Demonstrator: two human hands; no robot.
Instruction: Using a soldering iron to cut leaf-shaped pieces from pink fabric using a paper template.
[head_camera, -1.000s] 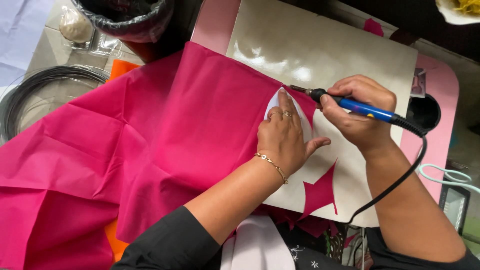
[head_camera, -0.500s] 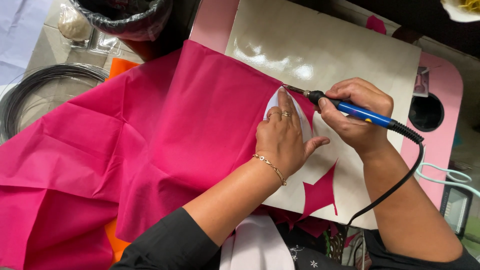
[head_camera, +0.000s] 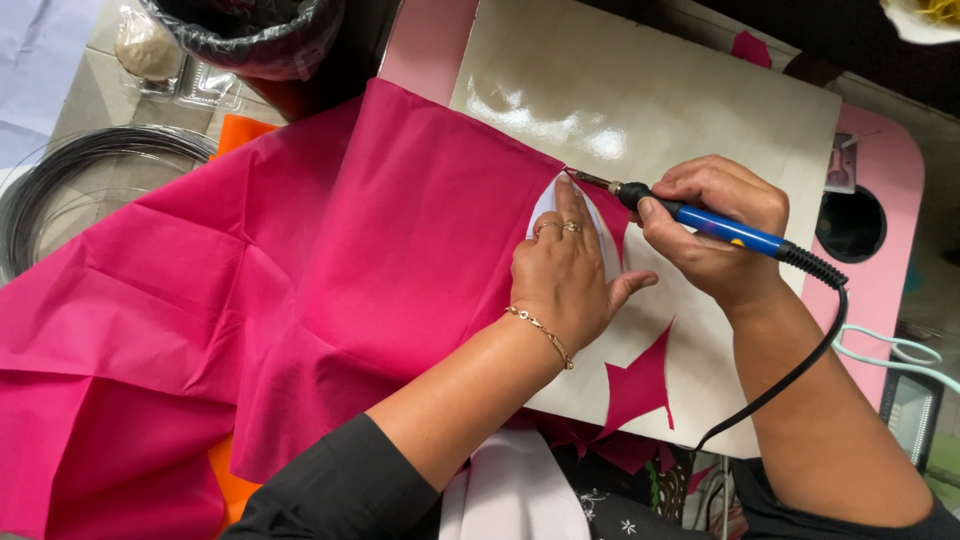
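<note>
Pressing flat on a white template (head_camera: 548, 205) over the pink cloth (head_camera: 330, 290), the left hand (head_camera: 565, 280) lies open with fingers together, right of centre on the beige board (head_camera: 700, 110). The right hand (head_camera: 715, 230) is clamped around a blue hot tool (head_camera: 700, 215), its tip at the template's far edge. Fingertips (head_camera: 562, 190) sit just beside that tip, so a slip could likely burn them or spoil the cut.

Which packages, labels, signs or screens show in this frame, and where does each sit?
Clear plastic package: top left, beside the black-lined bin; transparent, holds a beige round lump.
No labels, signs or screens can be made out.
</note>
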